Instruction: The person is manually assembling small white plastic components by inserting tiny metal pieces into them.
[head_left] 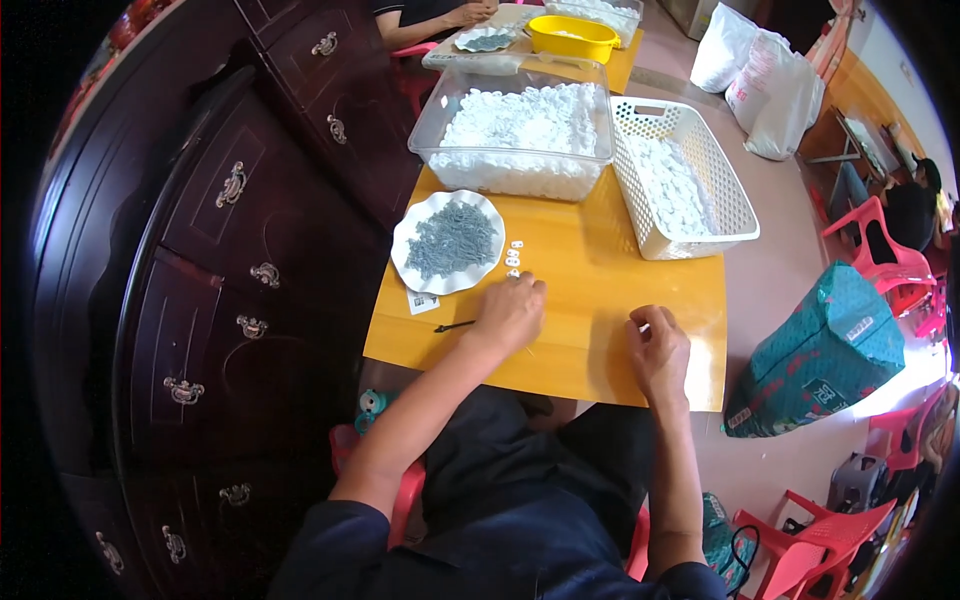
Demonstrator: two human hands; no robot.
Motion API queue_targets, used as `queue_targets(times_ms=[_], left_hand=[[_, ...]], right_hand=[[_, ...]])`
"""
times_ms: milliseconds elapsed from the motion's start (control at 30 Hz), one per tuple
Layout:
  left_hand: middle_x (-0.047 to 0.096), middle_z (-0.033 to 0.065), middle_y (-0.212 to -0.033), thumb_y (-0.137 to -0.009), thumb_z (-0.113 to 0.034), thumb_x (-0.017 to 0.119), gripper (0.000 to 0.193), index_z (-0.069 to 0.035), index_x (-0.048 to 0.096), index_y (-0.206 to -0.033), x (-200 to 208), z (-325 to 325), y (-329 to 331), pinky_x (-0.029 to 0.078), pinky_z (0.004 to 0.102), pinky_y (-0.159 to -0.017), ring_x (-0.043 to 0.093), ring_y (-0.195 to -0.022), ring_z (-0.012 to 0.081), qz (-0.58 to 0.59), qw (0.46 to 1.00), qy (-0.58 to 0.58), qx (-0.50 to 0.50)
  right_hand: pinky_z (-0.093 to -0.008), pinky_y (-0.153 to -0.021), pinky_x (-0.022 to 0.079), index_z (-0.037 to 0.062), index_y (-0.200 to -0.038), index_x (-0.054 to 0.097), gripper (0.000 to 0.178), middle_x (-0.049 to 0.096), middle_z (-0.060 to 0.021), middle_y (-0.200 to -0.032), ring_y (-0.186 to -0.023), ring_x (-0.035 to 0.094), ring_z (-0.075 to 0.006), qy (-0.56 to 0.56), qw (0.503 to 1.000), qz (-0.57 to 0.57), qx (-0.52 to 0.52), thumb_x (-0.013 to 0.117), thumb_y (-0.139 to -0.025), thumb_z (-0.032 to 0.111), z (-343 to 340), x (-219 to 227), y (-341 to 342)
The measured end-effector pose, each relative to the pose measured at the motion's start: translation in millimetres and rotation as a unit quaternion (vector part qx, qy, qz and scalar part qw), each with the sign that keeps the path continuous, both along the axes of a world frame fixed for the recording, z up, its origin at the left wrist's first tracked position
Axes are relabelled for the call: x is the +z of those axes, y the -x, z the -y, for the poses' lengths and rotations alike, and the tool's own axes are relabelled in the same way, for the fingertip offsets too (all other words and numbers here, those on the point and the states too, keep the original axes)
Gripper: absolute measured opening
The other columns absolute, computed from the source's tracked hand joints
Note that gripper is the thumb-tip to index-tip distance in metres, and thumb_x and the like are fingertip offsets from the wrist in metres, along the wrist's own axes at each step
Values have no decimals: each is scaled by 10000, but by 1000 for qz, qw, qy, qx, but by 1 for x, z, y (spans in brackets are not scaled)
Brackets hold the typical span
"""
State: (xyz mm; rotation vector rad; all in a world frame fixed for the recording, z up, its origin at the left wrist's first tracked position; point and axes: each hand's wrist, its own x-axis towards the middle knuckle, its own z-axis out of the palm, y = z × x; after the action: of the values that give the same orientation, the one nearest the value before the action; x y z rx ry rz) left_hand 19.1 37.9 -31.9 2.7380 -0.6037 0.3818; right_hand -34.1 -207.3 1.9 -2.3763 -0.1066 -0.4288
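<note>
My left hand [510, 312] rests palm down on the yellow wooden table [580, 350], fingers curled near a few small white parts [514, 255]. To its left stands a white scalloped plate [404, 262] piled with small grey metal pieces [452, 238]. My right hand [657, 345] lies on the table's right side with thumb and fingers pinched together; whether a small piece is in them I cannot tell. A thin dark tool [453, 326] lies just left of my left hand.
A clear plastic tub [500, 120] and a white lattice basket [730, 205], both with small white parts, stand at the table's far side. A dark wooden dresser [240, 230] runs along the left. Another person's hand [470, 14] works at a farther table with a yellow bowl [572, 38]. A teal sack [820, 355] and red chairs [895, 260] stand right.
</note>
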Motion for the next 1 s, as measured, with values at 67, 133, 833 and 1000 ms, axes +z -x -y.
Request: queue_targets(times_ms=[67, 133, 833, 1000], left_hand=[[663, 190, -898, -831, -90, 615, 94, -2, 630, -860, 1, 0, -1, 565, 480, -678, 695, -812, 375, -30, 999, -42, -16], [663, 193, -898, -838, -105, 615, 104, -5, 629, -864, 1, -2, 1, 563, 486, -680, 696, -813, 379, -24, 999, -29, -11], [675, 126, -870, -871, -34, 711, 69, -30, 661, -918, 14, 18, 55, 535, 405, -675, 676, -795, 336, -14, 910, 415, -6], [686, 76, -821, -887, 29, 727, 70, 10, 685, -939, 6, 16, 61, 528, 274, -605, 681, -691, 147, -52, 876, 479, -6]], right_hand=[[-373, -610, 559, 44, -919, 646, 69, 693, -125, -887, -686, 706, -275, -19, 999, -9, 31, 701, -878, 38, -15, 3, 0], [-365, -607, 562, 37, -925, 650, 68, 691, -129, -870, -682, 704, -272, -51, 997, -10, 63, 701, -881, 40, -30, 2, 2], [-227, -703, 514, 42, -1050, 680, 188, 705, -16, -908, -778, 641, -95, -566, 735, -337, 161, 605, -1050, 214, -59, -43, -5], [-228, -700, 521, 40, -1041, 685, 184, 718, -24, -918, -768, 649, -96, -600, 698, -354, 167, 616, -1042, 210, -60, -48, -4]])
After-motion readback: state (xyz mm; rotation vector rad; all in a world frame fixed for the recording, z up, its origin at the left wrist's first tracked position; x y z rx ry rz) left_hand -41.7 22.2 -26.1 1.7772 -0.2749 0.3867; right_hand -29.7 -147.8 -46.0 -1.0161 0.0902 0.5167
